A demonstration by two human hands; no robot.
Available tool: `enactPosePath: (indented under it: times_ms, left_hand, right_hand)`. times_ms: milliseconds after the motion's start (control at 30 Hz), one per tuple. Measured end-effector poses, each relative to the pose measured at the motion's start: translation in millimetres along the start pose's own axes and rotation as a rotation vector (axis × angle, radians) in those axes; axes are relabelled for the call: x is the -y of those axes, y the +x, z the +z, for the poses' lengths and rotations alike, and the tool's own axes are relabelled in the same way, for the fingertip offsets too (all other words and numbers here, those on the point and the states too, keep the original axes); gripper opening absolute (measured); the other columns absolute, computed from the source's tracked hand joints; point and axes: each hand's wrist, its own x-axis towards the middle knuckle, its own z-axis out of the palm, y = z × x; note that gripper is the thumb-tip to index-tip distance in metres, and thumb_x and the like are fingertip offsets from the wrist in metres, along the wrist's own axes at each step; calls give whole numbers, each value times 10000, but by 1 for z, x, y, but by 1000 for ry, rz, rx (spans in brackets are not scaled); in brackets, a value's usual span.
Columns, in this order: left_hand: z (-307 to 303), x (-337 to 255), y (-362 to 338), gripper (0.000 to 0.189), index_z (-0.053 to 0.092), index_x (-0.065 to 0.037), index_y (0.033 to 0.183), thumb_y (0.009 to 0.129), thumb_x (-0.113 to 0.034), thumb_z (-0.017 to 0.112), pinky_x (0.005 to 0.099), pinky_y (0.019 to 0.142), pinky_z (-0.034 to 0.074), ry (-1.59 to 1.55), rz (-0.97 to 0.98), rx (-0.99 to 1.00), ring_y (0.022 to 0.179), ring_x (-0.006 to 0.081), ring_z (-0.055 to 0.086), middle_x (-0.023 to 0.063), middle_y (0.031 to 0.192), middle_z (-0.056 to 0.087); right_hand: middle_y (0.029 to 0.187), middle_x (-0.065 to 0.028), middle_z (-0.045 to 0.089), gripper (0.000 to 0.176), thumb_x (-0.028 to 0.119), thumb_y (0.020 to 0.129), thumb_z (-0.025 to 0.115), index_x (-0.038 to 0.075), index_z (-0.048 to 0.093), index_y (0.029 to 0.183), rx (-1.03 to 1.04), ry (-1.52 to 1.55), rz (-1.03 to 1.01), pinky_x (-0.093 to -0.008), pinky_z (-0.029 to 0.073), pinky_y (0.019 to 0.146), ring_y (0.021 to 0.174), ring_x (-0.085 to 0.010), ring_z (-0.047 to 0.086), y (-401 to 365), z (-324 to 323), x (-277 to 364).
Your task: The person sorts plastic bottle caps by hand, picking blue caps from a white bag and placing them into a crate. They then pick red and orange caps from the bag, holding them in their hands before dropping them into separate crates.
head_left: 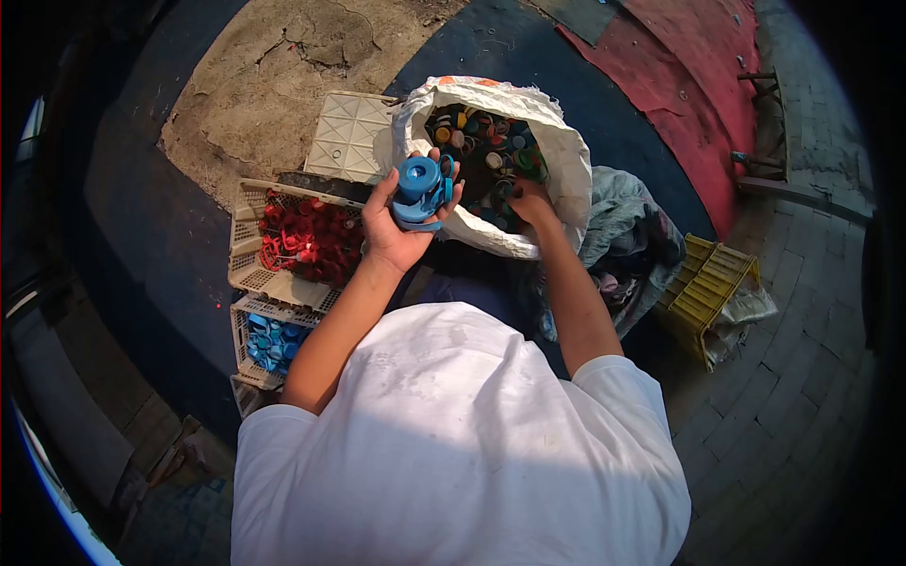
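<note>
My left hand [397, 230] is palm up, with its fingers curled round several blue plastic caps [418, 176]; one is round and others have loops. It is beside the left rim of a white woven sack [569, 141]. Inside the sack lies a heap of mixed caps [494, 160] in yellow, green, blue, red and white. My right hand [532, 202] reaches over the sack's near right edge into the heap, fingers bent down among the caps near a green cap [531, 166]. Its fingertips are partly hidden, so what they pinch cannot be made out.
Left of the sack stand a crate of red caps [316, 241] and a crate of blue caps [274, 341]. A pale crate [351, 134] lies behind them. To the right are a bundle of cloth [630, 226] and a yellow crate [703, 288].
</note>
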Motion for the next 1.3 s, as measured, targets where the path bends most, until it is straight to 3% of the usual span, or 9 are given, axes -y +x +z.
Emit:
enactPosePath:
  times_ms: [233, 333, 533, 633, 733, 867, 1000, 1300]
  left_hand:
    - [1, 0, -1, 551, 545, -29, 1347, 913, -339, 684, 513, 1099, 474, -4, 3, 6, 1338, 364, 514, 107, 1393, 584]
    - [1, 0, -1, 563, 538, -19, 1352, 912, -339, 683, 513, 1098, 474, -3, 4, 5, 1337, 364, 515, 110, 1391, 583]
    - [3, -1, -2, 544, 539, -26, 1354, 918, -323, 674, 517, 1105, 469, -16, -8, 22, 1341, 363, 508, 120, 1397, 576]
    - [3, 1, 0, 476, 561, -61, 1338, 936, -299, 652, 528, 1114, 462, -60, -44, 51, 1353, 364, 493, 119, 1416, 561]
    - [3, 4, 6, 457, 566, -61, 1317, 925, -274, 667, 544, 1106, 464, -73, -61, 53, 1350, 373, 493, 131, 1403, 560]
    - [8, 3, 18, 433, 575, -71, 1302, 924, -264, 662, 536, 1102, 467, -56, -68, 64, 1336, 372, 510, 131, 1382, 579]
    - [18, 9, 29, 402, 591, -80, 1270, 933, -290, 648, 539, 1083, 480, -16, -69, 55, 1291, 374, 557, 128, 1353, 612]
    - [20, 21, 46, 400, 597, -77, 1271, 933, -283, 648, 544, 1090, 471, 11, -128, 107, 1309, 379, 538, 133, 1360, 607]
  right_hand:
    - [940, -163, 732, 233, 153, 716, 770, 50, 726, 920, 13, 51, 9, -415, 555, 789, 887, -323, 714, -2, -4, -3]
    - [907, -149, 732, 240, 152, 721, 780, 31, 715, 918, -74, 119, -28, -399, 560, 740, 831, -308, 716, -9, -8, 1]
    - [763, -112, 707, 237, 132, 748, 790, -11, 684, 905, -98, 378, -29, -335, 545, 636, 666, -175, 685, -33, -39, 34]
    - [736, -64, 693, 190, 101, 785, 778, -15, 668, 888, -225, 532, -108, -284, 526, 602, 648, -104, 651, -55, -53, 50]
    - [744, -16, 675, 125, 60, 842, 758, -2, 655, 876, -205, 674, -170, -240, 509, 601, 671, -58, 617, -69, -68, 54]
    - [758, 23, 649, 103, 34, 898, 741, 34, 639, 899, -217, 946, -267, -208, 479, 583, 663, -32, 583, -104, -101, 91]
    - [782, 23, 644, 154, 40, 884, 769, 59, 621, 917, -199, 1064, -297, -200, 458, 592, 684, -40, 589, -127, -134, 113]
    - [840, 12, 635, 174, 2, 874, 768, 55, 609, 918, -159, 1256, -405, -218, 475, 644, 727, -65, 600, -124, -145, 112]
